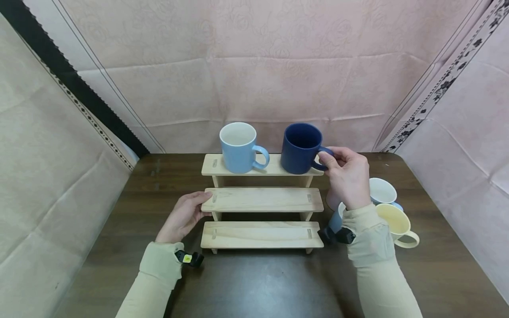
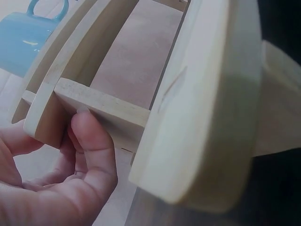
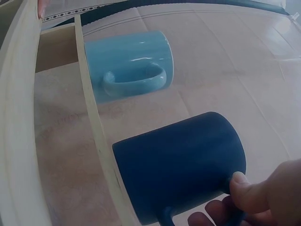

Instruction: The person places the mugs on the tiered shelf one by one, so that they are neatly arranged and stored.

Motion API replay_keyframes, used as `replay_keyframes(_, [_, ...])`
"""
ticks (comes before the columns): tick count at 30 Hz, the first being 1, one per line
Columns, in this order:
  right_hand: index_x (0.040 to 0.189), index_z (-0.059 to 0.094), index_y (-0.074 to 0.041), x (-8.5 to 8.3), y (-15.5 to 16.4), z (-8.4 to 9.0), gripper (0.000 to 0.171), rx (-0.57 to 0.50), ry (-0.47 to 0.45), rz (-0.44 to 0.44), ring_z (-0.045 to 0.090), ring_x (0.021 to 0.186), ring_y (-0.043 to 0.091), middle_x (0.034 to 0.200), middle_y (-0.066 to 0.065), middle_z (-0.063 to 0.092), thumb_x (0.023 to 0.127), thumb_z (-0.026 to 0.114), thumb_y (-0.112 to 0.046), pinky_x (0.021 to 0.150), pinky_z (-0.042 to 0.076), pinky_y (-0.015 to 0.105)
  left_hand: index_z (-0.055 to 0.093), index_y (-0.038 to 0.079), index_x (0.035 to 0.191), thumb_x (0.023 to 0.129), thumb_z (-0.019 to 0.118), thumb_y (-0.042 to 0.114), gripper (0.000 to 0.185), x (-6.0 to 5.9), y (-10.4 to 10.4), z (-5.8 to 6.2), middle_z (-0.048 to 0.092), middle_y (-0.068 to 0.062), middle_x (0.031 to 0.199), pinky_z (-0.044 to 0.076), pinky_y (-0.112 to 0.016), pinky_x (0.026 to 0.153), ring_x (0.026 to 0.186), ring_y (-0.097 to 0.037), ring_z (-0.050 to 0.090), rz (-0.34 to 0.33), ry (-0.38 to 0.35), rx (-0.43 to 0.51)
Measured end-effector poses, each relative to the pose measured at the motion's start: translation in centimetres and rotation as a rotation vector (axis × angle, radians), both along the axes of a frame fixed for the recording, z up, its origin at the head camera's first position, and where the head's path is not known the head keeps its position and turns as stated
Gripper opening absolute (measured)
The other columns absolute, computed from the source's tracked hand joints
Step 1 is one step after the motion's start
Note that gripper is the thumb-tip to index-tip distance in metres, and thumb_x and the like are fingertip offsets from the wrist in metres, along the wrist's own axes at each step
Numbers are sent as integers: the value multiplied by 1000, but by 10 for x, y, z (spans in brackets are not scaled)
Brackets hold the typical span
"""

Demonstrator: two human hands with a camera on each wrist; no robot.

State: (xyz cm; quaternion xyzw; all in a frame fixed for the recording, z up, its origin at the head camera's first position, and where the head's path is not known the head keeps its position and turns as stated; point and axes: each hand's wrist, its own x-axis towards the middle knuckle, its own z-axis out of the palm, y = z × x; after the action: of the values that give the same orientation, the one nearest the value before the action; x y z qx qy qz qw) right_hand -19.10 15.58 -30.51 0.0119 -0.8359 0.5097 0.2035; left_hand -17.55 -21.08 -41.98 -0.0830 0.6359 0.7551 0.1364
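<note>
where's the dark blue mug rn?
Head view: dark blue mug stands on the top shelf, right end, beside the light blue mug; right hand holds its handle.

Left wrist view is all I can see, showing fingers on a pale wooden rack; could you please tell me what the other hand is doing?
Observer: The right hand holds the handle of a dark blue ceramic mug standing upright on the top step of the three-step wooden rack.
Operator: Is anything else on that step?
Observer: Yes, a light blue ceramic mug stands to its left, apart from it.
Operator: Are there other mugs?
Observer: A pale yellow mug sits on the dark wooden table, right of the rack.
</note>
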Motion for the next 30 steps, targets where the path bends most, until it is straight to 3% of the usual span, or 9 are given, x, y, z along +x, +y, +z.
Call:
replay_keyframes(10, [106, 71, 0, -5, -7, -3, 28, 42, 39, 23, 70, 80, 26, 91, 14, 72, 93, 69, -24, 62, 50, 15, 46, -7, 132, 99, 58, 28, 49, 1, 0, 1, 57, -14, 118, 52, -27, 77, 93, -18, 60, 4, 0, -8])
replay_keyframes(22, [107, 71, 0, -8, -11, -4, 28, 35, 18, 39, 70, 79, 27, 92, 14, 72, 91, 70, -23, 61, 51, 15, 46, -8, 131, 100, 57, 28, 48, 1, 0, 1, 58, -14, 117, 52, -24, 76, 91, -18, 60, -6, 4, -16])
replay_keyframes(30, [109, 70, -1, -9, -11, -2, 30, 31, 6, 61, 70, 82, 30, 94, 14, 72, 92, 69, -26, 62, 51, 16, 43, -8, 134, 100, 58, 27, 51, 2, -2, 2, 56, -16, 122, 52, -26, 85, 98, -18, 61, -9, 4, 14])
